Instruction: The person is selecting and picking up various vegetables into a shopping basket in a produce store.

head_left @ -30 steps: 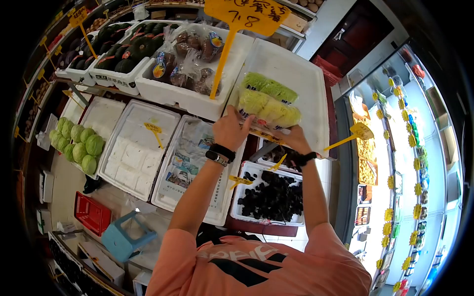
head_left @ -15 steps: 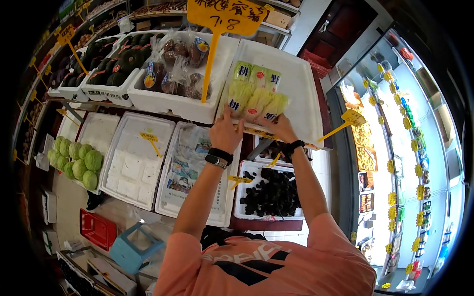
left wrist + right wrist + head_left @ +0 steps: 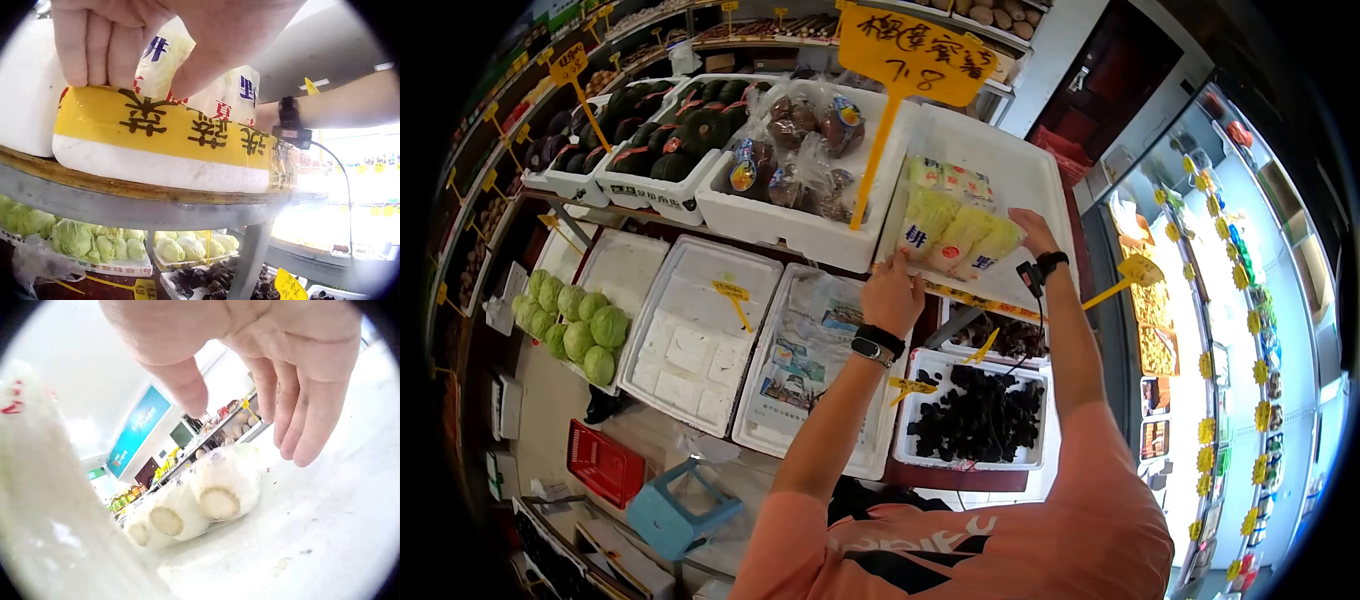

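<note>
Produce shop, person in a salmon T-shirt [image 3: 990, 530] at a stall. Two clear printed packs of napa cabbage lie in a white foam tray [image 3: 1020, 150] on the upper level: front pack [image 3: 955, 240] by the tray's near edge, rear pack [image 3: 955, 183] just behind it. Cut stem ends of the rear one face the right-wrist view, three in a row.

Left hand [image 3: 890, 300]: fingers lowered and fairly straight, tips at the tray's near rim, by the front pack's left corner; thumb spread away from them. Yellow lettered tape [image 3: 94, 125] runs along the tray wall below. Whether the fingertips touch the plastic, cannot tell.

Right hand [image 3: 1030, 230]: loosely spread, nothing in it, above the tray just beside the front pack's right end. Thumb well apart from the fingers.

Left of the tray, a foam box of bagged brown produce [image 3: 800, 150]; yellow price sign [image 3: 915, 55] marked 7.8 stands upright before it. Lower level: green cabbages [image 3: 580, 320], newspaper-lined tray [image 3: 810, 360], black wood ear fungus [image 3: 975, 415]. Floor: red basket [image 3: 605, 463], blue stool [image 3: 680, 515].
</note>
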A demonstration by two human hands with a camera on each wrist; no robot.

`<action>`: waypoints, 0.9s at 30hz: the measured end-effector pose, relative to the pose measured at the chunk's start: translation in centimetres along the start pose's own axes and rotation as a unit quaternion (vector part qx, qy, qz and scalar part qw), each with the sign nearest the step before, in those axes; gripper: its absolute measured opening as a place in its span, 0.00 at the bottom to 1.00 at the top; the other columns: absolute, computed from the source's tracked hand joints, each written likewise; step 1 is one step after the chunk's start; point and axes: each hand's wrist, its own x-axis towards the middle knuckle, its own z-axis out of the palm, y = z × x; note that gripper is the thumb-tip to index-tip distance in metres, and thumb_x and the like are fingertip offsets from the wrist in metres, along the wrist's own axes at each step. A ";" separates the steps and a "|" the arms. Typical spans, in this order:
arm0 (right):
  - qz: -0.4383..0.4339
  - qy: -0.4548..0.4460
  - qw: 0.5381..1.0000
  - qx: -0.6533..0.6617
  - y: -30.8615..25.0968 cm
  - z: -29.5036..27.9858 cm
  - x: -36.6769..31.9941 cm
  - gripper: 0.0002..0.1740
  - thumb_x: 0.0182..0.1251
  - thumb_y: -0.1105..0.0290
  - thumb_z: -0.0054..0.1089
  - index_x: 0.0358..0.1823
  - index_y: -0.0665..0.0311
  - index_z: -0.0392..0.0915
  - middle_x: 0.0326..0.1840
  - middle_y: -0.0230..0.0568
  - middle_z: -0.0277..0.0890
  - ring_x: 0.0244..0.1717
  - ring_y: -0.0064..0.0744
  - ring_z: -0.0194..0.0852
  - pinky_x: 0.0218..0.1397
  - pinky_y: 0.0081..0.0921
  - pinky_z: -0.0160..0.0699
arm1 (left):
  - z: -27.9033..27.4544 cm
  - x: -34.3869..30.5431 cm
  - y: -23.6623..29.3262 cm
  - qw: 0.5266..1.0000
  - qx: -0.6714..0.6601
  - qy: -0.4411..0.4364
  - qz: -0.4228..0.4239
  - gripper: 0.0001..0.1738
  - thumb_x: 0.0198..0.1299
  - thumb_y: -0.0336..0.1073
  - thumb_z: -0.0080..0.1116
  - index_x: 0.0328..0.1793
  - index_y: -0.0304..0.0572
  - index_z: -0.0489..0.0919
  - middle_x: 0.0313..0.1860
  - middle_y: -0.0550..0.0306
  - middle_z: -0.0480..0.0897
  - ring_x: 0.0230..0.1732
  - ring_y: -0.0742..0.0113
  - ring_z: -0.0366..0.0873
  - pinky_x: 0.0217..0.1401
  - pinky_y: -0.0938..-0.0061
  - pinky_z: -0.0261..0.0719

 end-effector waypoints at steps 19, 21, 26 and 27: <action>0.027 -0.123 0.987 0.097 -3.0 2.9 4.2 0.38 0.57 0.67 0.79 0.66 0.69 0.68 0.52 0.42 0.81 0.51 0.28 0.81 0.51 0.25 0.84 | -0.2 0.5 -0.7 0.997 -0.050 -0.028 -0.051 0.19 0.60 0.38 0.68 0.56 0.46 0.80 0.40 0.48 0.86 0.38 0.47 0.86 0.37 0.56 0.83; -0.013 -0.169 0.984 0.050 -2.6 2.5 4.1 0.39 0.56 0.67 0.80 0.65 0.70 0.68 0.54 0.42 0.80 0.52 0.28 0.81 0.53 0.26 0.83 | -0.2 0.4 -0.7 0.997 -0.045 -0.033 -0.054 0.19 0.59 0.38 0.68 0.56 0.46 0.80 0.40 0.49 0.86 0.37 0.47 0.86 0.37 0.56 0.83; -0.171 -0.180 0.968 -0.027 -2.7 2.1 3.3 0.37 0.55 0.70 0.80 0.65 0.66 0.69 0.56 0.35 0.77 0.55 0.25 0.77 0.58 0.25 0.80 | -0.2 0.3 -0.7 0.998 -0.039 -0.022 -0.041 0.19 0.60 0.38 0.68 0.57 0.47 0.80 0.40 0.50 0.86 0.37 0.48 0.86 0.37 0.57 0.83; -0.210 -0.200 0.957 -0.027 -3.5 2.0 2.7 0.37 0.55 0.71 0.79 0.65 0.64 0.69 0.57 0.33 0.77 0.56 0.24 0.76 0.59 0.24 0.79 | -0.3 0.3 -0.8 0.998 -0.036 -0.024 -0.037 0.19 0.60 0.38 0.67 0.57 0.46 0.80 0.40 0.50 0.86 0.37 0.48 0.86 0.36 0.57 0.83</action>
